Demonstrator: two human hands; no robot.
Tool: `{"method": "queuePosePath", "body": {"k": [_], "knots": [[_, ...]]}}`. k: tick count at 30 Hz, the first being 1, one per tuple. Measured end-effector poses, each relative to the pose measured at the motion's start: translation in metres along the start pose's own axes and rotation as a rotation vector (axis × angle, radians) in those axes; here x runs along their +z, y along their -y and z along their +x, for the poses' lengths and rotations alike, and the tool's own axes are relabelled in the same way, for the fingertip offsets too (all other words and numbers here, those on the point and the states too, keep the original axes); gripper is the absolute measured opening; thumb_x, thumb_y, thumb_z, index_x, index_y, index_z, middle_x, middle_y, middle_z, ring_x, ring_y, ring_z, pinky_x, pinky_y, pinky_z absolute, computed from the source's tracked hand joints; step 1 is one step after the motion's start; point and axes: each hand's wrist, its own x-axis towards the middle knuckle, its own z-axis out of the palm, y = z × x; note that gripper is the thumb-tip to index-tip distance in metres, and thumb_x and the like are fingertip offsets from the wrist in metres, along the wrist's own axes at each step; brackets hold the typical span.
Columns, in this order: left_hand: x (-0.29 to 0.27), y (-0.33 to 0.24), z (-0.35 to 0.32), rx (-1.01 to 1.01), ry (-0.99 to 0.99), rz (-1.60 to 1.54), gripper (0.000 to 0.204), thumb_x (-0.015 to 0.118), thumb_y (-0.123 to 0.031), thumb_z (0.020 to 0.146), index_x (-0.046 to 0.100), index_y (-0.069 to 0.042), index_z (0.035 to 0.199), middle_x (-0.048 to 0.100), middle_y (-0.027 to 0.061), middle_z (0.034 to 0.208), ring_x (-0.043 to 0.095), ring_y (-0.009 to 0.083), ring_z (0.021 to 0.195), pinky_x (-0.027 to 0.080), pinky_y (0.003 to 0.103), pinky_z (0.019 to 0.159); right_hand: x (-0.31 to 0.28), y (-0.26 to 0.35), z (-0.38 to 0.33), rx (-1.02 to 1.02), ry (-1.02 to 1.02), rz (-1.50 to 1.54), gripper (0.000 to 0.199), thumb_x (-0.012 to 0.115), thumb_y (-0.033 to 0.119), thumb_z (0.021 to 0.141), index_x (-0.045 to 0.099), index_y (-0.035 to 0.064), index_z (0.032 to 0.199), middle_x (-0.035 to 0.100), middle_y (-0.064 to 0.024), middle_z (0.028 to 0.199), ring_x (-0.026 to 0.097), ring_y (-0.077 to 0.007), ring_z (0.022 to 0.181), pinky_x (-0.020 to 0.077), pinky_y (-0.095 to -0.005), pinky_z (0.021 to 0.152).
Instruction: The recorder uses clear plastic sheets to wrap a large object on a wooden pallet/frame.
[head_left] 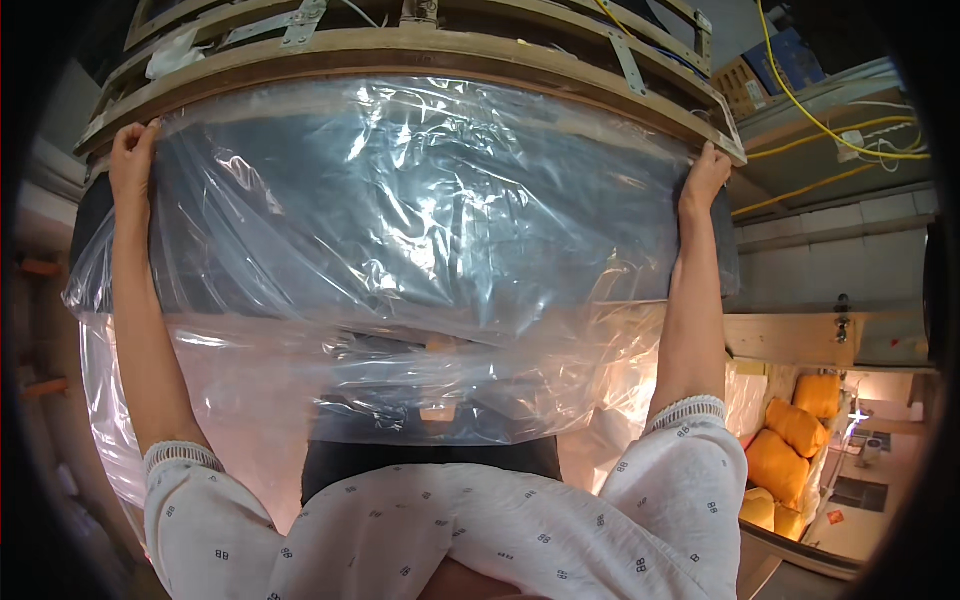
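Observation:
A large clear plastic sheet [430, 210] is stretched across the front of me, shiny and creased. Dark grey material shows through its upper part, while the lower part hangs down in front of my body. At its upper left corner, my left hand [133, 155] has its fingers closed on the sheet's edge, beside a wooden frame [430, 52]. My right hand [707, 180] pinches the upper right edge, close to the frame's right corner. Both arms reach straight out, wide apart.
Metal brackets [304, 22] join the slats of the frame. Yellow cable [795, 95] hangs at the upper right, near cardboard boxes [742, 85]. Farther down on the right, orange cushions [778, 468] lie piled in a lit area behind a wooden rail [790, 338].

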Motion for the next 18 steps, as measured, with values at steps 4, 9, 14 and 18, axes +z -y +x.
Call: {"method": "queuePosePath", "body": {"k": [4, 9, 14, 18], "knots": [[-0.002, 0.005, 0.001, 0.073, 0.011, -0.080, 0.028, 0.061, -0.030, 0.085, 0.058, -0.003, 0.085, 0.053, 0.0010, 0.079, 0.047, 0.0103, 0.072, 0.038, 0.022, 0.068, -0.001, -0.010, 0.007, 0.006, -0.039, -0.042, 0.044, 0.043, 0.035, 0.089, 0.051, -0.0075, 0.093, 0.047, -0.0277, 0.102, 0.043, -0.0381, 0.098, 0.0326, -0.0428, 0.087], [-0.002, 0.011, -0.001, 0.319, 0.075, 0.317, 0.040, 0.048, -0.038, 0.091, 0.059, -0.001, 0.102, 0.060, 0.0144, 0.088, 0.055, 0.0218, 0.084, 0.040, 0.032, 0.080, -0.010, 0.005, 0.002, 0.000, 0.042, -0.264, 0.050, 0.045, 0.039, 0.086, 0.061, -0.0085, 0.080, 0.057, -0.0278, 0.093, 0.051, -0.0427, 0.094, 0.0384, -0.0484, 0.078], [-0.069, 0.005, -0.006, 0.132, 0.044, 0.040, 0.039, 0.048, -0.039, 0.091, 0.059, -0.006, 0.109, 0.060, 0.0039, 0.095, 0.054, 0.0102, 0.087, 0.041, 0.022, 0.073, -0.040, 0.013, -0.035, -0.193, 0.396, -0.270, 0.033, 0.062, 0.035, 0.076, 0.065, 0.0018, 0.077, 0.063, -0.0135, 0.086, 0.058, -0.0298, 0.086, 0.0435, -0.0373, 0.074], [-0.088, -0.055, -0.093, 0.285, 0.289, 0.447, 0.058, 0.059, -0.043, 0.082, 0.048, -0.005, 0.124, 0.060, 0.0115, 0.109, 0.057, 0.0205, 0.099, 0.044, 0.032, 0.083, -0.102, 0.036, -0.052, -0.150, 0.377, -0.071, 0.025, 0.066, 0.025, 0.077, 0.064, 0.0005, 0.081, 0.059, -0.0055, 0.070, 0.052, -0.0138, 0.066, 0.0422, -0.0289, 0.064]]}}
